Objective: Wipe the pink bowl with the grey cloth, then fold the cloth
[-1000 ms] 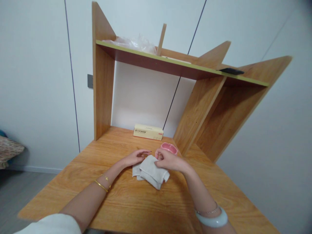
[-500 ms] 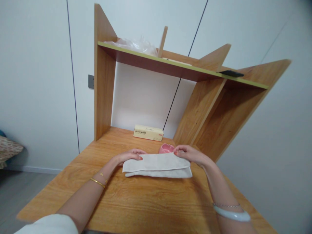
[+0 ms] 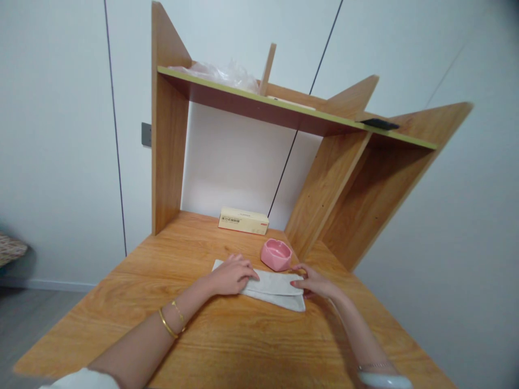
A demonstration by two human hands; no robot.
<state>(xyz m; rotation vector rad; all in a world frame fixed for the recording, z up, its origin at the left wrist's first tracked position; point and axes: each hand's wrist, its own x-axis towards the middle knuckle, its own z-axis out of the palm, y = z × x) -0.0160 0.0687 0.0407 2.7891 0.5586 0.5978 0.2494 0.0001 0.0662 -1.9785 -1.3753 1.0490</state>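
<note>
Light-grey folded cloth, a long flat strip [image 3: 275, 283], lies on the wood-grain desktop [image 3: 227, 346], in front of the bowl, layers slightly fanned at the near right corner. Left hand [image 3: 233, 275] is palm-down across its left part, fingers loosely bent; can't tell if they pinch any fabric. Right hand [image 3: 314, 283] grips the right end, thumb on top, fingers round the edge. Gold bracelet [image 3: 167, 324] on left forearm, pale glossy bangle [image 3: 385, 380] on right. Just beyond the cloth, near the right hand: pink faceted bowl [image 3: 276, 256]. Farther back, left of the bowl: long cream cardboard box with dark printing [image 3: 243, 221], near the white wall panel [image 3: 239, 162]. Above: wooden shelf with yellow-green front edge [image 3: 259, 100], carrying crumpled clear plastic [image 3: 227, 75] at left and a flat black object [image 3: 380, 124] at right. Grey wall socket [image 3: 146, 134] sits left of the shelf's side board.
</note>
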